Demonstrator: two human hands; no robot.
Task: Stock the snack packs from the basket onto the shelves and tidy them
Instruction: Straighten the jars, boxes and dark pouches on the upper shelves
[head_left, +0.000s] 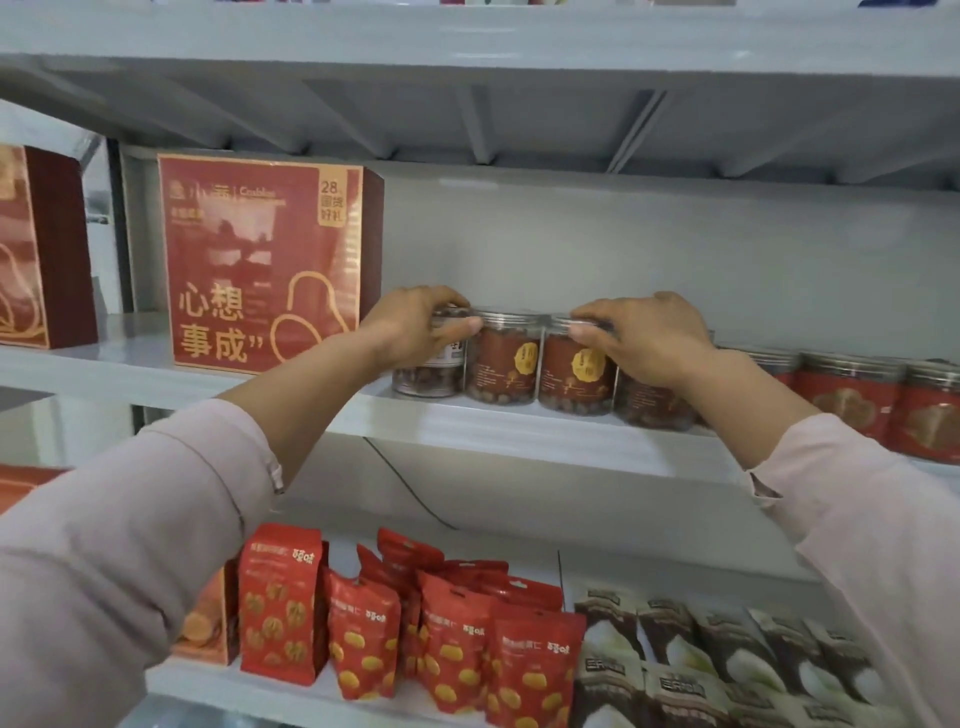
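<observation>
Several clear snack jars with brown labels stand in a row on the middle shelf (467, 426). My left hand (415, 327) grips the leftmost jar (428, 376) from above, thumb on its front. The fingers of my right hand (644, 338) curl over the lid of the third jar (571, 379) and hide most of a fourth jar (649, 410). The second jar (501, 358) stands untouched between my hands. No basket is in view.
A big red gift box (265, 260) stands left of the jars, another box (36, 249) at the far left. Red-labelled jars (852, 395) fill the shelf's right end. Red snack pouches (447, 644) and dark pouches (727, 670) stand on the lower shelf.
</observation>
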